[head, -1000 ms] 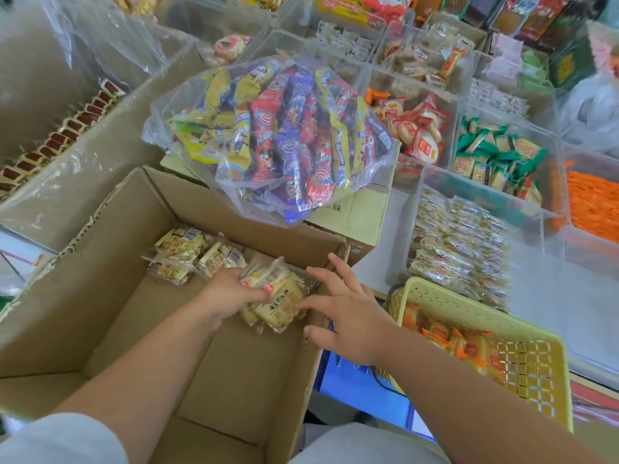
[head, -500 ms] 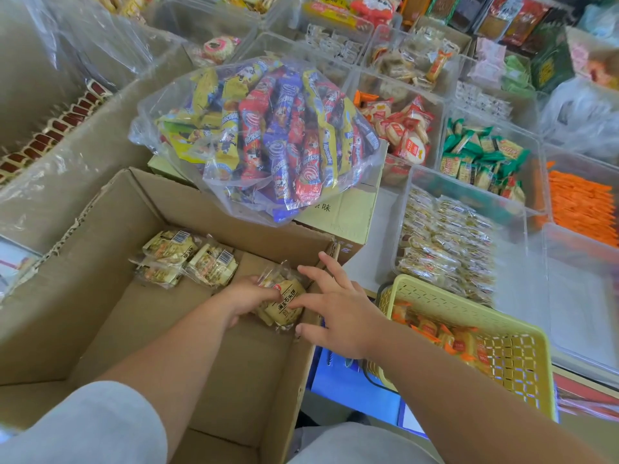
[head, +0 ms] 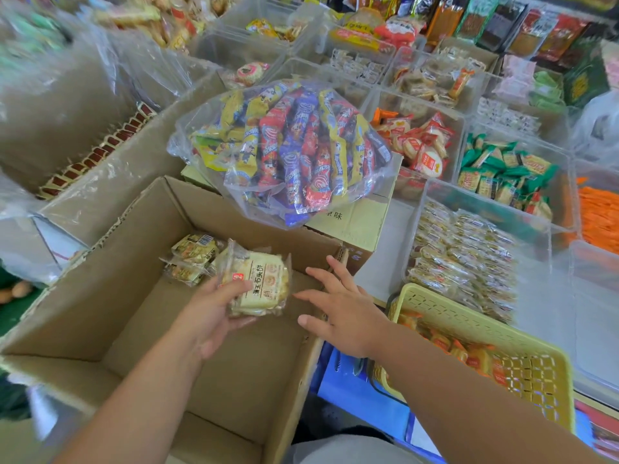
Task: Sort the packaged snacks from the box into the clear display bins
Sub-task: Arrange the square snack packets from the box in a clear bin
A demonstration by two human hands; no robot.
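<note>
- Just beyond the left hand (head: 207, 316), a few loose packets (head: 192, 259) lie on the floor of the cardboard box (head: 117, 279), waiting to be picked.
- The left hand grips a stack of cracker packets (head: 258, 283), thumb on top, raised off the floor, likely to clear the wall.
- The right hand (head: 341, 313) hovers just beside the stack, empty and spread, probably to steady it.
- Beyond it, a clear bin (head: 417, 229) holds similar packets and looks like the destination.

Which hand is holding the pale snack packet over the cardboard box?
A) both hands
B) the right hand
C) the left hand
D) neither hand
C: the left hand grips the snack packet above the cardboard box, while the right hand is spread open beside it.
</note>
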